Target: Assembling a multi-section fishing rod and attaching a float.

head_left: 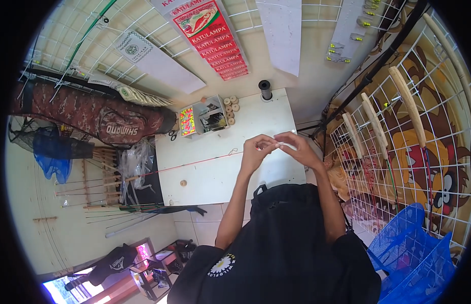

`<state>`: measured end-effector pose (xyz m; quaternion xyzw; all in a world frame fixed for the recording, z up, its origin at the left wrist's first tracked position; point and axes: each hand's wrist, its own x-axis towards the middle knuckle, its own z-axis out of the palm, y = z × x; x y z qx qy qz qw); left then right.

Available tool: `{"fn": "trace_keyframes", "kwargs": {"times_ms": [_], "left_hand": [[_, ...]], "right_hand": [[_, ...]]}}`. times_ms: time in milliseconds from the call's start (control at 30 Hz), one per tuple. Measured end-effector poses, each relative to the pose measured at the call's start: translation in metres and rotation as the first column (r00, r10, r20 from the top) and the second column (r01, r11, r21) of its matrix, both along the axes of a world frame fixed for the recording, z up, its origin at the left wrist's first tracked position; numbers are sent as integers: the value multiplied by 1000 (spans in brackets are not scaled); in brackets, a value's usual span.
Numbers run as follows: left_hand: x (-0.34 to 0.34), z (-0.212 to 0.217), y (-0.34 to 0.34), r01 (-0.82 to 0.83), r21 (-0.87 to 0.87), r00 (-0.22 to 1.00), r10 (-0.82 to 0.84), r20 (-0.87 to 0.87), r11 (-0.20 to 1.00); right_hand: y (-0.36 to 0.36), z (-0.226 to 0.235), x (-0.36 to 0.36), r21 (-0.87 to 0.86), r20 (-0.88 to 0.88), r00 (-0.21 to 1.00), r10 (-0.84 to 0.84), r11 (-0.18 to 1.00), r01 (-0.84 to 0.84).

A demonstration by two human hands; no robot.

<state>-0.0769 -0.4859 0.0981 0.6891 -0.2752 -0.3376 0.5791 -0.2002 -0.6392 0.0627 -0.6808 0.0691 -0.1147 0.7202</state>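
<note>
Over the right part of a white table (210, 180), my two hands meet fingertip to fingertip. My left hand (257, 151) is closed in a pinch. Against it, my right hand (300, 151) pinches too, with a small whitish thing (287, 146) showing at its fingers; its kind is too small to tell. A thin red fishing rod (195, 161) lies across the table, its slim end pointing toward my left hand. Near that end is a small loop of line (233, 151). Whether the line runs into my fingers I cannot make out.
A divided box (201, 117) of bright small floats and dark packets stands at the back, beside several wooden discs (230, 109). Scissors (172, 135) lie left of it. A dark cylinder (265, 90) stands far back. A camouflage rod bag (129, 121) and blue net (413, 248) flank me.
</note>
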Motion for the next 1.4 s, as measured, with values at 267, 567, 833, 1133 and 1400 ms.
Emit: {"fn": "trace_keyframes", "kwargs": {"times_ms": [267,567,833,1133,1400], "left_hand": [[1,-14,4,-51,78,999,52,-6,996],[13,-53,-9,-107,-18,983,103,-152,994],[49,-175,66,-211,385,748,-105,655,898],[70,-186,79,-215,301,849,25,528,929],[107,-169,130,-492,112,755,359,549,863]], "right_hand": [[12,12,-3,272,-99,995,-4,962,31],[-13,15,-24,146,-210,948,-239,951,272],[-23,16,-51,27,-213,824,-526,840,543],[-6,15,-63,70,-195,766,-613,770,634],[5,-8,-51,-30,-194,710,-677,727,686]]}}
